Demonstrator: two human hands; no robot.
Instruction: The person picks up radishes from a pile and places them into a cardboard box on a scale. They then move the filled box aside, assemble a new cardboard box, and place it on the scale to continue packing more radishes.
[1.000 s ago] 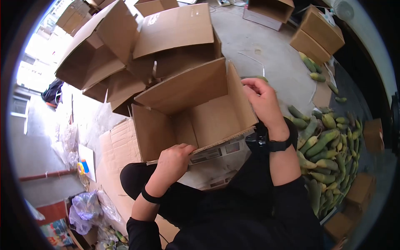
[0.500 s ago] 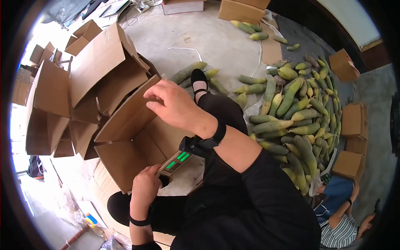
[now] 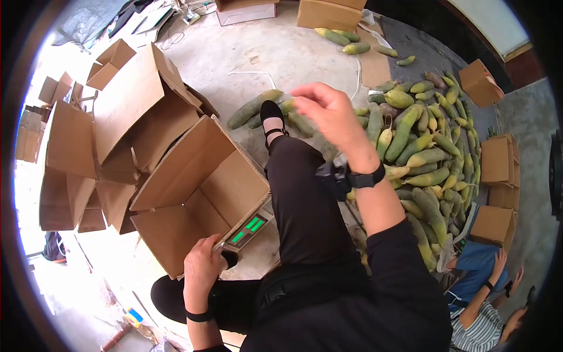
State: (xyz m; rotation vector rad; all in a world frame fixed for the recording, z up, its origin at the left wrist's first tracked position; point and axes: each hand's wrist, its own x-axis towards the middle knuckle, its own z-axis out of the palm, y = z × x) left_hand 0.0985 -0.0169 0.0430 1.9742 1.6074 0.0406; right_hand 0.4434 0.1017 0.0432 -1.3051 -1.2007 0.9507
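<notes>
An open cardboard box (image 3: 170,232) stands in front of me on a scale (image 3: 258,234) with lit green displays. The inside of the box that I can see holds nothing. At the box's near edge is my left hand (image 3: 200,264), its fingers closed on the rim. My right hand (image 3: 337,120) is in the air past my knee, holding nothing, thumb and fingers apart. Below and beyond it lie a few long green radishes, one a large radish (image 3: 252,110) by my shoe. To its right spreads a big heap of green radishes (image 3: 404,138).
Several empty boxes (image 3: 126,105) are piled at the left. More boxes stand at the back (image 3: 331,14) and along the right (image 3: 498,161). A few radishes (image 3: 356,48) lie apart near the back. At the lower right sits another person in a striped top (image 3: 478,328).
My right hand has moved from above the box to the right, toward the radishes, and its fingers reach outward. My left hand stays on the box edge. The view has shifted slightly.
</notes>
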